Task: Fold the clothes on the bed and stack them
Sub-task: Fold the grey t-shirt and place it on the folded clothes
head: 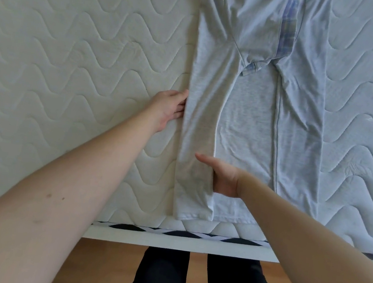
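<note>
Where the quilted mattress (77, 62) meets its near edge, a pale grey garment (248, 125) lies spread flat, its hem just short of the mattress border and its upper part running out of view at the top. Both sides of the garment are folded inward: a long panel on the left overlaps the centre, and a narrower panel lies along the right. A strip of blue plaid fabric (286, 36) shows along an inner seam near the top, with a small plaid piece at the point where the folds meet.

The left hand (172, 106) rests on the mattress at the garment's left edge. Its fingers extend under or against the fold; whether they pinch the cloth cannot be determined.

The right hand (221, 176) lies on the garment's centre, thumb stretched over the left folded panel. Its fingers disappear beneath that panel's inner edge, so their exact position cannot be determined.

Below the mattress, a white bed frame (180, 243) runs across. Dark trouser legs (161, 277) stand on a wooden floor (104, 267).
</note>
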Motion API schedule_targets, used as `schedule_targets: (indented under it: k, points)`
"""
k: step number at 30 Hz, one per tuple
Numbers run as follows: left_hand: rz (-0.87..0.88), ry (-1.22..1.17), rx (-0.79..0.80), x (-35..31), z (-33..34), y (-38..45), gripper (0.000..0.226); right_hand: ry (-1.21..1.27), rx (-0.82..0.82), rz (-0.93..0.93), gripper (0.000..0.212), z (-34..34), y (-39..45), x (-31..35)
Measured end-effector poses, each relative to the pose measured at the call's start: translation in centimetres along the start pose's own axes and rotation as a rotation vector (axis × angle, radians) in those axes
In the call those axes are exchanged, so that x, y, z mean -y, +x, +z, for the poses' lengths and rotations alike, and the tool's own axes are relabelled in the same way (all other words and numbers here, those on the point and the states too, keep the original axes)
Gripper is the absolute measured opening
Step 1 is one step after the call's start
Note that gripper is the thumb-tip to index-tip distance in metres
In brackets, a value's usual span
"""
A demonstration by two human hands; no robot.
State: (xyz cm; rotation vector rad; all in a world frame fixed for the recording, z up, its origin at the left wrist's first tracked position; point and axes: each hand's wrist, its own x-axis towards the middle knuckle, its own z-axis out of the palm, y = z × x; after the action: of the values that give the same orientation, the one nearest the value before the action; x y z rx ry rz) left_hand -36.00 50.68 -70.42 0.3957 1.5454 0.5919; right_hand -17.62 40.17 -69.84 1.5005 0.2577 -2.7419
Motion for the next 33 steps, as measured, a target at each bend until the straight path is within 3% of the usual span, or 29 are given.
schedule_targets:
  k: [3, 7, 9, 11, 14, 18, 22, 26, 33]
  points:
    - [0.033, 0.003, -0.027, 0.5, -0.1, 0.1, 0.009, 0.08, -0.171, -0.194, 0.037, -0.2, 0.3, 2.6]
    - [0.078, -0.001, -0.089, 0.7, -0.4, 0.6, 0.012, 0.145, -0.348, -0.409, 0.042, -0.7, 0.8, 7.9]
    - [0.087, 0.005, -0.099, 0.7, -0.3, 0.7, 0.014, 0.188, -0.359, -0.478, 0.046, -0.6, 1.1, 10.2]
    - [0.098, 0.001, -0.103, 0.6, -0.4, 1.0, 0.017, 0.23, -0.313, -0.519, 0.065, -0.3, 1.3, 12.1]
    - [0.126, 0.0, -0.116, 0.3, -0.9, 1.3, 0.017, 0.169, -0.26, -0.469, 0.074, 0.4, 1.5, 13.5]
    - [0.146, 0.024, -0.145, -0.4, -1.3, 2.0, 0.016, 0.03, -0.169, -0.303, 0.049, 1.2, 1.4, 12.5]
    - [0.223, 0.062, -0.218, -0.9, -1.2, 3.2, 0.007, 0.051, -0.167, -0.211, 0.037, 0.6, 1.3, 9.9]
    - [0.339, 0.237, -0.269, -1.7, -0.7, 4.7, 0.013, -0.042, -0.389, -0.27, 0.04, -0.7, 0.9, 11.1]
    - [0.539, 0.555, -0.347, -7.3, 1.4, 7.4, 0.017, -0.328, -1.071, -0.629, 0.042, -5.9, -2.7, 19.9]
